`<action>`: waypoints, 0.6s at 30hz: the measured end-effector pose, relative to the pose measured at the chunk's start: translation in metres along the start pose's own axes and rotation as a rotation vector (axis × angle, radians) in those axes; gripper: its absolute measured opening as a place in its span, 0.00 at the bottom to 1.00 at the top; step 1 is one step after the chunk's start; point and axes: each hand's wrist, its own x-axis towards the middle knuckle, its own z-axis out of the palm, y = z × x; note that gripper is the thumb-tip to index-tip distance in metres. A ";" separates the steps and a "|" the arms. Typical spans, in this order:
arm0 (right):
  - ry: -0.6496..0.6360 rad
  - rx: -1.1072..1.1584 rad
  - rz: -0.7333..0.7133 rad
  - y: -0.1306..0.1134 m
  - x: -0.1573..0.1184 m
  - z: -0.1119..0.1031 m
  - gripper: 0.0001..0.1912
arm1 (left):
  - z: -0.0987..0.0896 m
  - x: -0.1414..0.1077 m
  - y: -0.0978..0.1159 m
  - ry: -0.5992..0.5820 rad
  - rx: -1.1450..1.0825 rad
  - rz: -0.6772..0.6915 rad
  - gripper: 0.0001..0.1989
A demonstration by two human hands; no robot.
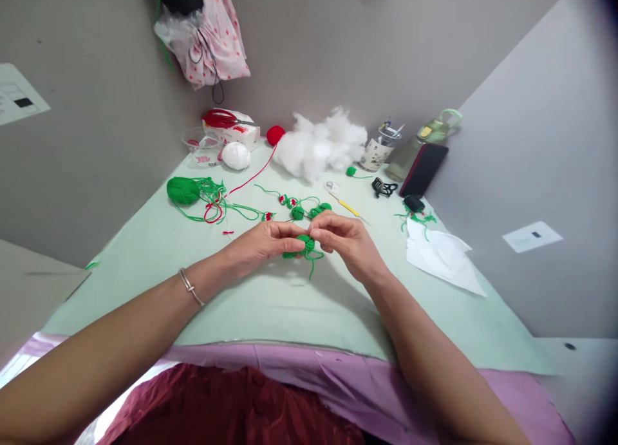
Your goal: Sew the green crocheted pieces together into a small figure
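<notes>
My left hand (273, 244) is closed, thumb and fingers gripping a small green crochet piece (306, 243) above the middle of the table. A loose green yarn tail hangs below it. My right hand (338, 234) pinches at the piece's upper right edge; what lies between its fingertips is too small to make out. Just beyond the hands lie a round green crochet ball (298, 213) and another green crochet piece (324, 208). Little red, white and green crochet bits (287, 201) lie nearby on a green strand.
Green yarn (183, 190) lies tangled with red strands at left. Behind are a white yarn ball (236, 156), red yarn ball (275, 135), scissors (222, 118) and white stuffing (321, 145). A yellow-handled crochet hook (348, 208), black hair claw (384, 187), phone (423, 169) and white paper (441, 255) lie right.
</notes>
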 end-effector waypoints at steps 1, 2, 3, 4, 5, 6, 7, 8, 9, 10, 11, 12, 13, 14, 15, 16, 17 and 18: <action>0.011 0.058 0.030 0.000 0.000 0.000 0.07 | 0.000 0.000 0.000 -0.009 0.005 0.001 0.14; 0.039 0.110 0.056 0.001 0.001 0.000 0.07 | 0.001 0.000 0.001 -0.017 0.008 0.003 0.14; 0.080 0.158 0.078 0.001 0.002 0.000 0.07 | 0.001 -0.001 0.001 -0.021 0.006 0.010 0.14; 0.128 0.204 0.094 0.001 0.003 0.000 0.07 | 0.001 -0.001 0.002 -0.020 0.001 0.017 0.14; 0.167 0.248 0.108 0.001 0.003 0.000 0.07 | 0.002 -0.001 0.003 -0.019 -0.010 0.022 0.14; 0.189 0.284 0.119 0.001 0.004 0.001 0.08 | 0.002 -0.002 0.003 -0.020 -0.024 0.024 0.14; 0.196 0.309 0.124 0.001 0.004 0.001 0.08 | 0.002 -0.002 0.003 -0.024 -0.036 0.023 0.14; 0.190 0.320 0.123 0.000 0.004 0.002 0.08 | 0.002 -0.002 0.003 -0.029 -0.042 0.021 0.14; 0.180 0.320 0.118 0.000 0.004 0.003 0.08 | 0.002 -0.002 0.003 -0.035 -0.038 0.017 0.13; 0.168 0.314 0.115 -0.001 0.003 0.003 0.08 | 0.003 -0.002 0.003 -0.038 -0.029 0.013 0.13; 0.156 0.304 0.115 -0.001 0.003 0.004 0.08 | 0.002 -0.002 0.002 -0.038 -0.021 0.012 0.12; 0.141 0.290 0.122 -0.001 0.003 0.005 0.09 | 0.002 -0.002 0.002 -0.035 -0.015 0.011 0.12; 0.121 0.271 0.134 -0.001 0.002 0.006 0.09 | 0.002 -0.001 0.001 -0.031 -0.015 0.012 0.12; 0.097 0.242 0.146 -0.001 0.002 0.006 0.09 | 0.002 -0.001 0.000 -0.029 -0.020 0.013 0.12; 0.075 0.206 0.150 -0.001 0.002 0.007 0.09 | 0.002 0.000 0.000 -0.032 -0.024 0.015 0.12; 0.058 0.168 0.145 0.000 0.002 0.007 0.08 | 0.002 0.000 -0.001 -0.035 -0.028 0.020 0.12; 0.056 0.138 0.134 0.001 0.003 0.007 0.08 | 0.002 0.000 -0.001 -0.038 -0.032 0.025 0.12; 0.076 0.125 0.123 0.001 0.003 0.006 0.07 | 0.003 0.000 -0.001 -0.038 -0.034 0.028 0.12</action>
